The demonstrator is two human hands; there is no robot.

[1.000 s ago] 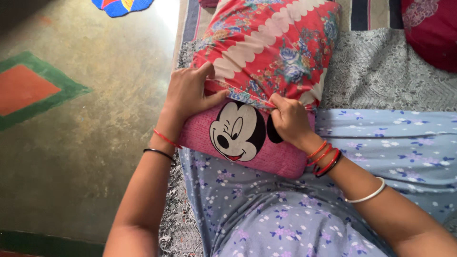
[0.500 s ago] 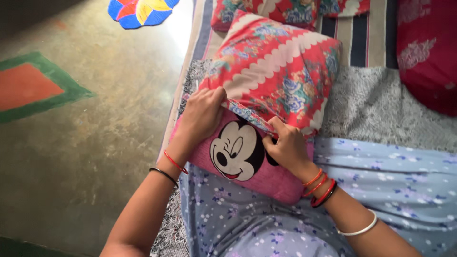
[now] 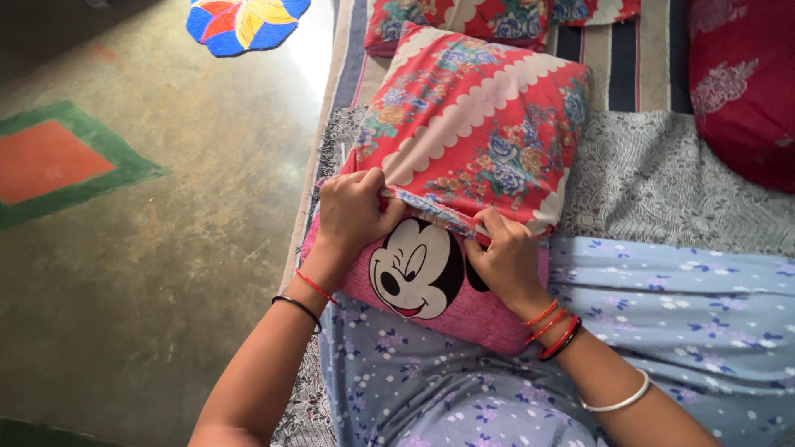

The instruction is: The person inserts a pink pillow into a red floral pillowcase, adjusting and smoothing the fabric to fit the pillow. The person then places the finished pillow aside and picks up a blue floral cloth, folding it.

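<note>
A pink pillow (image 3: 464,319) with a cartoon mouse face lies on the bed in front of me, its far part inside a red floral pillowcase (image 3: 480,124). My left hand (image 3: 354,211) grips the open hem of the pillowcase at the pillow's left side. My right hand (image 3: 505,257) pinches the same hem near the middle, just right of the mouse face. Both wrists wear thread bands and bangles.
A light blue flowered sheet (image 3: 687,314) covers the bed near me, with grey patterned cloth (image 3: 662,182) beyond. Another red floral pillow (image 3: 464,16) and a dark red cushion (image 3: 745,83) lie at the far end. To the left is concrete floor (image 3: 166,248) with painted patterns.
The pillowcase hem has been drawn a little farther along the pink pillow toward me. The view has shifted so more of the bed's far end shows.
</note>
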